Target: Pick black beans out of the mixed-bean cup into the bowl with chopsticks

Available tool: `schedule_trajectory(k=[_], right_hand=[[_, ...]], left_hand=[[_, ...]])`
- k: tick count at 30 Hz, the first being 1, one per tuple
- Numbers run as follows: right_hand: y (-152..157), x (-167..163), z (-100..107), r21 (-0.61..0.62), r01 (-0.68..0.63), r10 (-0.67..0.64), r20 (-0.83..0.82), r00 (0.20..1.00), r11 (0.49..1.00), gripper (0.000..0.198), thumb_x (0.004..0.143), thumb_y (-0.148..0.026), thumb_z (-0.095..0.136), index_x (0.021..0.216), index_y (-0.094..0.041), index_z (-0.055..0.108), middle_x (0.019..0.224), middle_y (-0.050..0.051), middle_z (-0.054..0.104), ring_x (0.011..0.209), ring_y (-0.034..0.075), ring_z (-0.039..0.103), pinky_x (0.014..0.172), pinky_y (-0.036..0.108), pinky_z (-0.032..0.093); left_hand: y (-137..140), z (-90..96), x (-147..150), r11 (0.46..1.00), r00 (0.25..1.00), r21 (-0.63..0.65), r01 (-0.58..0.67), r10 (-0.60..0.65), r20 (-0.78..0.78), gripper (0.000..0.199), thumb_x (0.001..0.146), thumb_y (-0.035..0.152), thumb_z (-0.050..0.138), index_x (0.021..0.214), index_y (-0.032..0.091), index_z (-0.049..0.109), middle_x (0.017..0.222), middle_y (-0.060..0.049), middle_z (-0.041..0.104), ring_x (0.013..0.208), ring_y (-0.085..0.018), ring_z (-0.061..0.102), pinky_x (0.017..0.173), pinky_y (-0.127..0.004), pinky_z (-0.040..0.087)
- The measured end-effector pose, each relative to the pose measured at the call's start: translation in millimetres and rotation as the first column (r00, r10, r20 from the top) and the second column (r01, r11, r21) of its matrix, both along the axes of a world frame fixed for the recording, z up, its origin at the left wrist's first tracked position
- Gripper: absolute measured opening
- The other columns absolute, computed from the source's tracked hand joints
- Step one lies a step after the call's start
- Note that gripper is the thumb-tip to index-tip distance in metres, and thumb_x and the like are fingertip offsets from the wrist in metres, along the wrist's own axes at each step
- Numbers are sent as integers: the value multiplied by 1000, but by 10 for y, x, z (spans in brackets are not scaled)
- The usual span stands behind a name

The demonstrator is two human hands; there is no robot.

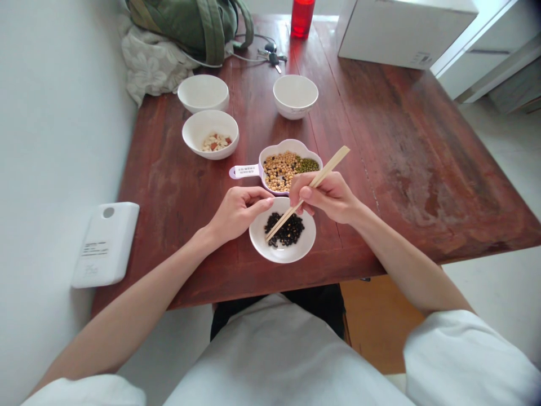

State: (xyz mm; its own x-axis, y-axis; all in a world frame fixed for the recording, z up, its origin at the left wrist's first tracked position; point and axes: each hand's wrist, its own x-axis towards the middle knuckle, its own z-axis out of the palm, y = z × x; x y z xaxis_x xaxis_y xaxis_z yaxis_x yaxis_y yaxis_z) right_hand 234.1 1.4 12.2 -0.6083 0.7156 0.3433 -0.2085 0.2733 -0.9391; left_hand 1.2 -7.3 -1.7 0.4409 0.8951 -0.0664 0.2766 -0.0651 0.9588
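Observation:
My right hand [332, 194] is closed around a pair of light wooden chopsticks [331, 165]. Their tips rest among black beans [291, 232] in a shallow white bowl [283, 256] near the table's front edge. Thumb and fingers of my left hand [234, 213] pinch this bowl's far left rim. Just beyond stands a flower-shaped, lilac-edged dish [291, 143] with a labelled handle pointing left. It holds yellow soybeans [279, 166] with some dark beans among them, and green mung beans [308, 164] on the right. My right hand partly covers the dish's near right side.
Behind, on the left, a white bowl [190, 132] contains pale and brown nut pieces; another white bowl [203, 93] touches it. A third bowl [296, 98] stands farther right. Keys [273, 56], a green bag [186, 28], a red cup [301, 20] and a white box [401, 31] line the back.

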Motion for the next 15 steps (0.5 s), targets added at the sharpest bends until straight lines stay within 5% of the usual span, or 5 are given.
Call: schedule_trajectory(k=[5, 15], right_hand=[[11, 29, -44, 75, 98, -97, -25, 995, 992, 33, 102, -37, 50, 87, -14, 67, 75, 3, 60, 57, 7, 56, 48, 19, 43], [-2, -20, -51, 204, 51, -62, 47, 997, 978, 9, 96, -21, 60, 98, -16, 67, 89, 4, 62, 66, 8, 62, 55, 19, 52]], left_hand=[[-2, 0, 2, 1000, 1000, -24, -19, 19, -5, 31, 89, 39, 67, 97, 12, 79, 88, -7, 78, 73, -18, 68, 64, -24, 50], [15, -32, -14, 1000, 1000, 1, -5, 5, -8, 31, 90, 40, 67, 94, 11, 79, 86, -6, 78, 73, -18, 67, 64, -24, 48]])
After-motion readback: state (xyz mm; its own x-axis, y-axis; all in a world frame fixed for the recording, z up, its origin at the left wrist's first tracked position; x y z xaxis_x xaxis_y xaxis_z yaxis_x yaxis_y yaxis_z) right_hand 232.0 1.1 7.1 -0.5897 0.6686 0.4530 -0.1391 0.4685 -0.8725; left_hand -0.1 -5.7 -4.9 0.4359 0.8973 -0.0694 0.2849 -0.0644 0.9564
